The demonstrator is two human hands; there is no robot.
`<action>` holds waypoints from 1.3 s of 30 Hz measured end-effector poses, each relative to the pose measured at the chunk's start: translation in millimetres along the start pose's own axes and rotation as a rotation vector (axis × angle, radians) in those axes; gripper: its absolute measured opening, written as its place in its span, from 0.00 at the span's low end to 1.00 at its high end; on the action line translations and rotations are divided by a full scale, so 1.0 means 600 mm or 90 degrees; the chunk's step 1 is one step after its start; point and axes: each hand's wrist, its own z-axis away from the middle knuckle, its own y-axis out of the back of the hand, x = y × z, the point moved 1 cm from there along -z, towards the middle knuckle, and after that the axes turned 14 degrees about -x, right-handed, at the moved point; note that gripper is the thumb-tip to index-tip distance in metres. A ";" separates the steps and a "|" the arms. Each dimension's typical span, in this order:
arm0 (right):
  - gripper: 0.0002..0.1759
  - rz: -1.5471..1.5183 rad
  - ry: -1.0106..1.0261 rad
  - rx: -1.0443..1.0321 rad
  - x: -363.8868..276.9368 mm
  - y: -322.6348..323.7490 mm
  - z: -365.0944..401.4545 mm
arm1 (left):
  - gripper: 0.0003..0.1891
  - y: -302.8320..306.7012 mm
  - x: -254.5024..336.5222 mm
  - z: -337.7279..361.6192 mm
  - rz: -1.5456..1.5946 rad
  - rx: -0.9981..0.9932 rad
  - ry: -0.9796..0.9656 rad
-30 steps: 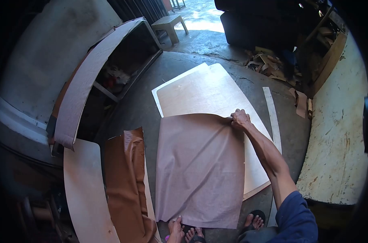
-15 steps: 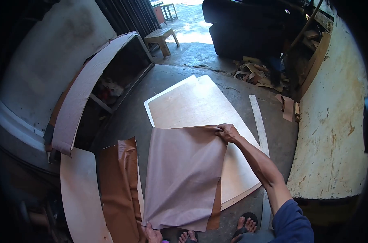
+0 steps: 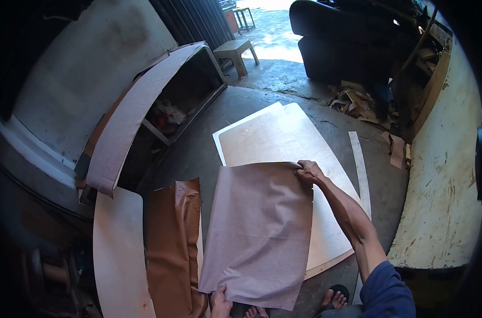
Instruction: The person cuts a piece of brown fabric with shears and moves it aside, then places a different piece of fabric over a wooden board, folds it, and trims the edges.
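A large piece of brown leather-like sheet is stretched between my hands, its pale mauve backing facing up. My right hand pinches its far right corner, over the pale boards. Down at the near left edge, my left hand grips the sheet with the thumb on top. Under the sheet's far part lie pale plywood boards on the floor. Left of the sheet is a folded brown leather-like piece, shiny side up, partly on a pale board.
A plywood strip lies at the left, below a low cabinet draped with mauve-backed material. A long straight strip lies right of the boards. Scraps pile near a dark sofa-like shape. A stool stands at the back.
The view has shifted, so the surroundings sit further right. My left hand has moved along the sheet's near edge, and the brown strip along its right side no longer shows.
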 end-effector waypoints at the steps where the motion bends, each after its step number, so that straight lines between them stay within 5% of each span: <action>1: 0.17 0.001 -0.010 0.006 -0.013 0.026 0.030 | 0.26 -0.007 0.023 0.001 -0.037 -0.071 -0.130; 3: 0.18 -0.098 0.023 0.064 -0.027 0.070 0.093 | 0.30 -0.144 0.083 0.102 -0.158 -0.129 -0.380; 5: 0.16 -0.224 0.019 0.149 -0.020 0.107 0.159 | 0.29 -0.211 0.163 0.120 -0.243 -0.235 -0.473; 11: 0.17 -0.448 -0.047 0.386 0.118 0.060 0.331 | 0.25 -0.314 0.340 -0.039 -0.367 -0.378 -0.342; 13: 0.21 -0.456 -0.162 0.331 0.138 0.004 0.386 | 0.21 -0.333 0.336 -0.075 -0.331 -0.365 -0.171; 16: 0.25 -0.438 -0.234 0.262 0.153 -0.063 0.435 | 0.22 -0.324 0.294 -0.133 -0.408 -0.349 -0.069; 21: 0.24 -0.522 -0.226 0.275 0.219 -0.080 0.431 | 0.17 -0.292 0.234 -0.192 -0.420 -0.429 -0.022; 25: 0.24 -0.388 -0.223 0.197 0.203 -0.058 0.420 | 0.13 -0.298 0.273 -0.175 -0.466 -0.305 -0.275; 27: 0.26 -0.234 -0.267 0.148 0.205 -0.072 0.419 | 0.18 -0.281 0.285 -0.159 -0.460 -0.299 -0.286; 31: 0.29 -0.165 -0.294 0.240 0.209 -0.098 0.431 | 0.28 -0.221 0.251 -0.118 -0.690 -0.219 -0.153; 34: 0.27 -0.095 -0.352 0.288 0.187 -0.095 0.445 | 0.28 -0.191 0.220 -0.087 -0.571 -0.243 -0.033; 37: 0.19 -0.027 -0.405 0.292 0.153 -0.055 0.440 | 0.20 -0.182 0.220 -0.097 -0.722 -0.252 -0.155; 39: 0.16 0.058 -0.398 0.191 0.146 -0.038 0.435 | 0.12 -0.197 0.240 -0.111 -0.943 -0.176 -0.343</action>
